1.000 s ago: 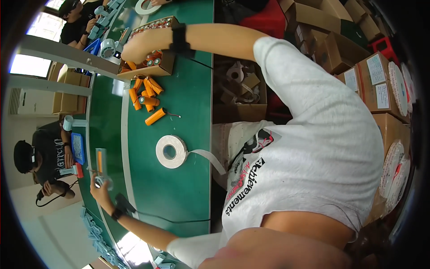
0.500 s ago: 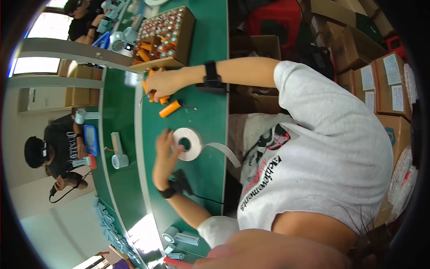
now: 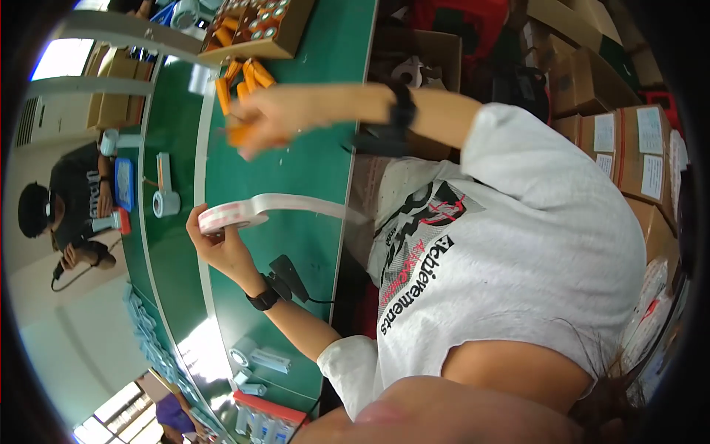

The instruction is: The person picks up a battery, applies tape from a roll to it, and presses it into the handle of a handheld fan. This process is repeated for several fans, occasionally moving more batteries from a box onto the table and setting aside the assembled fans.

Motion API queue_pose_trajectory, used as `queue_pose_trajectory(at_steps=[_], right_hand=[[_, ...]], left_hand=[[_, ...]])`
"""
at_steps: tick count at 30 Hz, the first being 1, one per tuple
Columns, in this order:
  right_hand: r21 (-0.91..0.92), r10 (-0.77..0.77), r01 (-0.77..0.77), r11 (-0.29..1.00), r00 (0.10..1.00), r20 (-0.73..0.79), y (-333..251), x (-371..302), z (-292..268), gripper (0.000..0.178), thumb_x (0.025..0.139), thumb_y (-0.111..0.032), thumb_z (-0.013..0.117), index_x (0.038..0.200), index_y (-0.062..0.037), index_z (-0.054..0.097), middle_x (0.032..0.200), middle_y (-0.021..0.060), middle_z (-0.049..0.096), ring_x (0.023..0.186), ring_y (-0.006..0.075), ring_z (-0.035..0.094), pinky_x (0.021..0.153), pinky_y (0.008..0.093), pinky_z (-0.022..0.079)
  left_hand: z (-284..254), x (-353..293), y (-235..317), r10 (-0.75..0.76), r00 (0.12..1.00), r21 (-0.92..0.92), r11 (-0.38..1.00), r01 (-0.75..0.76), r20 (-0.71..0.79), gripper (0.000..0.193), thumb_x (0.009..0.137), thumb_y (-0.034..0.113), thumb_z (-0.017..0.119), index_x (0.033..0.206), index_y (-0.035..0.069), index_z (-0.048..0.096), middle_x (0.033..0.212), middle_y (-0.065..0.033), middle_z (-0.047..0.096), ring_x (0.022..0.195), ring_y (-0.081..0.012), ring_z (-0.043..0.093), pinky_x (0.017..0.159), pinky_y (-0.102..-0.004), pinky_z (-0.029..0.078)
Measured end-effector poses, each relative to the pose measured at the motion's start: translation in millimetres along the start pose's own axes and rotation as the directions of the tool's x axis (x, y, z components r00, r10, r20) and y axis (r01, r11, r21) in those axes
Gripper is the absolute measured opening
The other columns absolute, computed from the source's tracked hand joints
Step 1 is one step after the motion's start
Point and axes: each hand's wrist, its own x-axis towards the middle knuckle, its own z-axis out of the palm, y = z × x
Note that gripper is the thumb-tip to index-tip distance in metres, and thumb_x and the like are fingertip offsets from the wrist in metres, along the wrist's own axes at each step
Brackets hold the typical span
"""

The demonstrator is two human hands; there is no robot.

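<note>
My left hand (image 3: pixel 222 248), with a black watch on the wrist, holds a white tape roll (image 3: pixel 225 214) lifted off the green table (image 3: pixel 296 177). A strip of tape (image 3: pixel 310 206) trails from the roll toward my body. My right hand (image 3: pixel 277 118), wearing a black wristband, is blurred above the table and grips an orange cylinder (image 3: pixel 240 135). Several more orange cylinders (image 3: pixel 240 78) lie loose just beyond it. Behind them stands a cardboard tray (image 3: pixel 292 41) filled with the same cylinders.
A small grey roll on a holder (image 3: pixel 164 201) lies left of the tape. A black device with a cable (image 3: pixel 292 277) rests by my left forearm. Another person in a black shirt (image 3: pixel 66 207) sits across the table. Cardboard boxes (image 3: pixel 629 148) are stacked at the right.
My left hand came back from the table's far side, took the tape roll and lifted it. My right hand left the cardboard tray, dropped to the loose cylinders and picked one up.
</note>
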Motion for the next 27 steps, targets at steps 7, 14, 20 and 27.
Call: queue_pose_trajectory(at_steps=[7, 14, 20, 27], right_hand=[[0.601, 0.271, -0.268, 0.753, 0.959, 0.088, 30, -71, 78, 0.02, 0.073, -0.018, 0.07, 0.075, -0.0016, 0.059, 0.049, -0.0012, 0.042, 0.038, 0.0043, 0.034, 0.037, 0.0204, 0.026], [0.598, 0.339, -0.265, 0.756, 0.941, -0.012, 23, -68, 66, 0.019, 0.071, -0.016, 0.071, 0.069, -0.0014, 0.059, 0.048, -0.0021, 0.043, 0.038, 0.0046, 0.034, 0.037, 0.0212, 0.026], [0.225, 0.173, -0.136, 0.965, 0.973, -0.152, 36, -53, 86, 0.027, 0.07, -0.021, 0.072, 0.067, 0.0008, 0.057, 0.056, -0.001, 0.05, 0.051, 0.0057, 0.044, 0.045, 0.022, 0.034], [0.193, 0.154, -0.156, 0.969, 0.988, 0.024, 21, -61, 58, 0.027, 0.079, -0.023, 0.063, 0.085, 0.0021, 0.055, 0.068, 0.0027, 0.056, 0.057, 0.0082, 0.048, 0.052, 0.025, 0.039]], left_hand=[[-18, -23, -26, -0.131, 0.965, -0.216, 0.973, 0.082, -0.225, 0.019, 0.074, -0.003, 0.052, 0.093, -0.003, 0.052, 0.084, -0.0069, 0.054, 0.075, -0.0127, 0.055, 0.061, -0.025, 0.048], [-38, -27, -26, 0.024, 0.821, 0.09, 0.995, 0.034, -0.571, 0.02, 0.074, -0.002, 0.05, 0.093, -0.004, 0.052, 0.09, -0.0113, 0.057, 0.074, -0.0169, 0.058, 0.06, -0.0273, 0.05], [-16, -23, -14, 0.031, 0.889, 0.082, 0.997, 0.007, -0.457, 0.026, 0.073, -0.003, 0.048, 0.098, -0.003, 0.053, 0.093, -0.0123, 0.057, 0.075, -0.0188, 0.059, 0.063, -0.029, 0.051], [-38, -28, -30, 0.013, 0.9, 0.002, 1.0, -0.013, -0.435, 0.033, 0.071, -0.005, 0.047, 0.103, -0.003, 0.054, 0.09, -0.011, 0.058, 0.075, -0.0168, 0.057, 0.063, -0.0264, 0.048]])
